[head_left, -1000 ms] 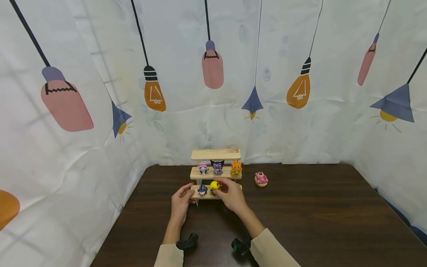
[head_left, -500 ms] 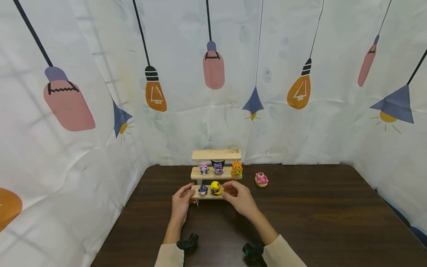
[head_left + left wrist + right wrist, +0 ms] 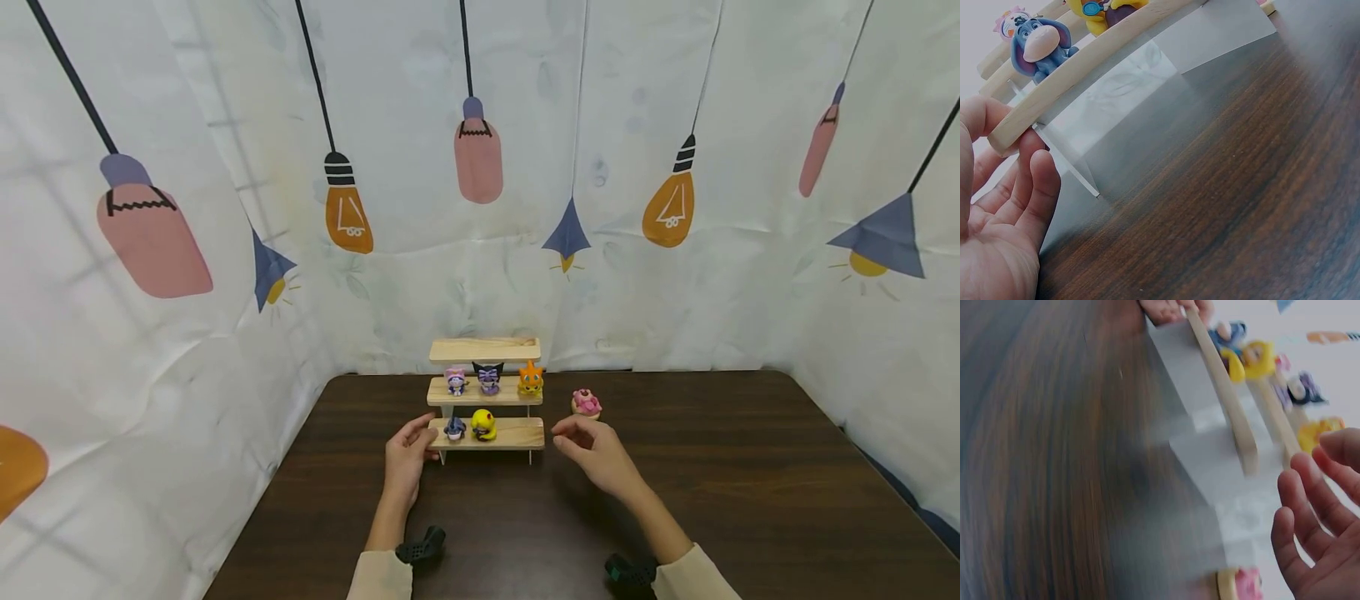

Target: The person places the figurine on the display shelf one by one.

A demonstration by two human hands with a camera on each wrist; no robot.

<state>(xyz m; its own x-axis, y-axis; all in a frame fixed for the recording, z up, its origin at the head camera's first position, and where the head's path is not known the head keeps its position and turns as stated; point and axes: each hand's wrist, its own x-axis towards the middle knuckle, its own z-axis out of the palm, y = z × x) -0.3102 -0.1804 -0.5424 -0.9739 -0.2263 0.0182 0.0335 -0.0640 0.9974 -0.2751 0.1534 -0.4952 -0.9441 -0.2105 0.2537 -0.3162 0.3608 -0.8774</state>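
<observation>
A three-tier wooden display stand (image 3: 517,433) with clear legs stands on the table. My left hand (image 3: 405,458) grips the left end of its lowest shelf, fingers curled under the board in the left wrist view. On that shelf sit a blue donkey figurine (image 3: 1044,47) and, to its right, a yellow figurine (image 3: 483,425). Off the shelf's right end, my right hand (image 3: 600,454) is in the air with loosely bent fingers and holds nothing. Just beyond it, a pink figurine (image 3: 586,402) with a tan base rests on the table.
The middle shelf carries a pink-and-white figurine (image 3: 456,381), a black-and-purple figurine (image 3: 489,379) and an orange figurine (image 3: 531,379). The top shelf (image 3: 483,350) is bare wood. A patterned cloth (image 3: 420,308) hangs behind the dark wooden table (image 3: 750,500).
My right hand has let go of the yellow figurine and moved right, off the shelf toward the pink figurine. The left hand keeps its place at the shelf's end.
</observation>
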